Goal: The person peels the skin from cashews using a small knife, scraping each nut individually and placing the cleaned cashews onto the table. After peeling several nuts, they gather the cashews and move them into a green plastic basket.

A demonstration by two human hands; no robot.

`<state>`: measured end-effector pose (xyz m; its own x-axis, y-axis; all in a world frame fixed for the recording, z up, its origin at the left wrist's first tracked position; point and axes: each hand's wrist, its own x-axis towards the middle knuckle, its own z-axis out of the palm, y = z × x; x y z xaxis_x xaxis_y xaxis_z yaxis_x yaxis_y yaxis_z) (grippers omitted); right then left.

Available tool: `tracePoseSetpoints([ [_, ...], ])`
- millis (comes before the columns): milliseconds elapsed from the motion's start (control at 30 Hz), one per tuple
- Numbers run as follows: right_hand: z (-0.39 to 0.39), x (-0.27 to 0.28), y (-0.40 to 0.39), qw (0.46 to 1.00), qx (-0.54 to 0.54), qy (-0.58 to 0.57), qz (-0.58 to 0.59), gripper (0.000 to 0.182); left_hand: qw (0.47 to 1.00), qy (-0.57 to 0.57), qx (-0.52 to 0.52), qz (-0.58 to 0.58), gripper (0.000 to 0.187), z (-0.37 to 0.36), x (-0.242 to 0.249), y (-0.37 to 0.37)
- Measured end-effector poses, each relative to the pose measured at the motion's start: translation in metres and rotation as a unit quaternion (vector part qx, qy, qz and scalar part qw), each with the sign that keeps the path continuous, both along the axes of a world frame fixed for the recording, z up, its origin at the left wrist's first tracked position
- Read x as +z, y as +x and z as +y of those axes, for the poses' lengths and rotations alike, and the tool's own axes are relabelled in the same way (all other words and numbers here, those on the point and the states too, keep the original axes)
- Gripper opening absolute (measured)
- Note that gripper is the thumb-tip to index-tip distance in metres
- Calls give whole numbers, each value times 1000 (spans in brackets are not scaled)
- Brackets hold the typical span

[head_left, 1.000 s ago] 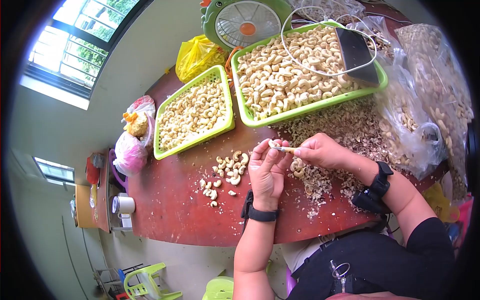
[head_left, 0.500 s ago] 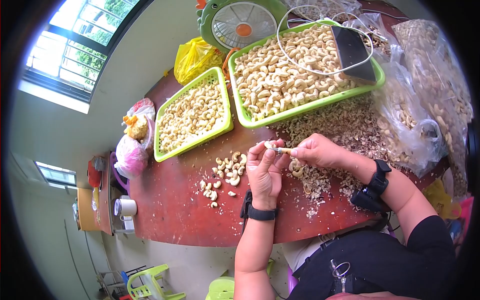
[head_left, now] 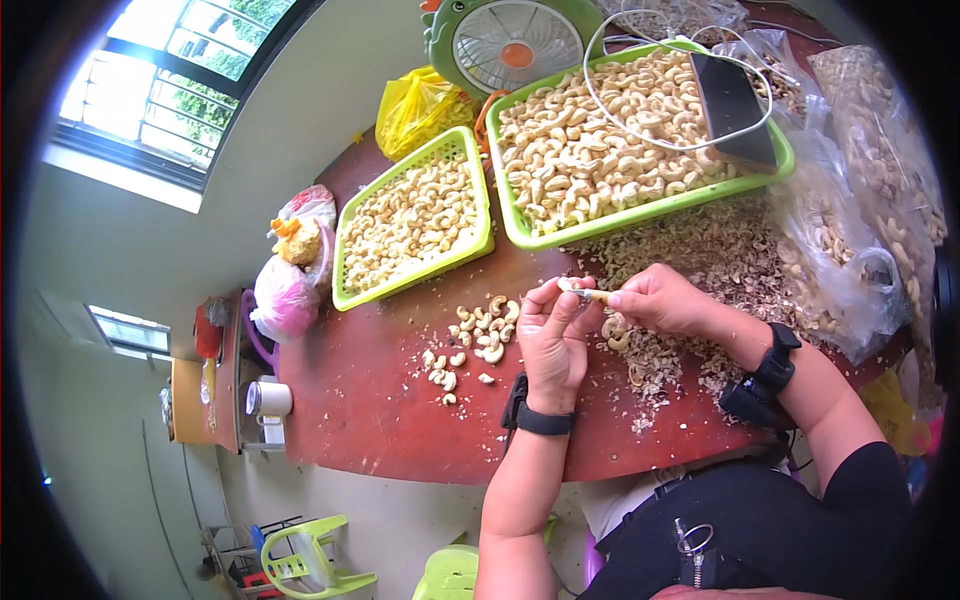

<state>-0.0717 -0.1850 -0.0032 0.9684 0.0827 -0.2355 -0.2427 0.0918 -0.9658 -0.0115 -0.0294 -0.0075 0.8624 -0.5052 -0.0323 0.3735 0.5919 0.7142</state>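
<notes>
Between the fingertips of my left hand (head_left: 553, 345) is a cashew nut (head_left: 568, 285), held above the red table. My right hand (head_left: 660, 300) grips a small knife (head_left: 597, 295) by its light handle, its short blade touching the cashew. Loose cashews (head_left: 488, 330) lie on the table left of my left hand. Shell and skin scraps (head_left: 655, 365) are spread under and around my right hand, with a few cashews (head_left: 616, 332) among them close to my fingers.
Beyond my hands stand a smaller green basket (head_left: 487, 245) and a larger green basket (head_left: 520, 240), both full of cashews. A phone (head_left: 735, 110) with a white cable rests on the larger one. Clear bags (head_left: 850, 260) of nuts stand right, a green fan (head_left: 590, 35) behind.
The whole view has shifted, so the scene sits slightly further right. Both hands keep their hold on the cashew and the knife, with little visible movement.
</notes>
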Motion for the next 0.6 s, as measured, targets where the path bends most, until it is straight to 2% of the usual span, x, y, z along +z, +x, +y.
tracePoseSetpoints([
  [267, -3, -1, 0, 999, -12, -36, -19, 37, 1000, 19, 23, -8, 20, -4, 3, -5],
  [500, -3, -8, 0, 999, -28, 15, -7, 40, 1000, 6, 28, -5, 22, -8, 0, -8],
  [600, -1, -6, 1, 999, -18, -28, -23, 40, 999, -4, 25, 27, 22, -7, -2, -7],
])
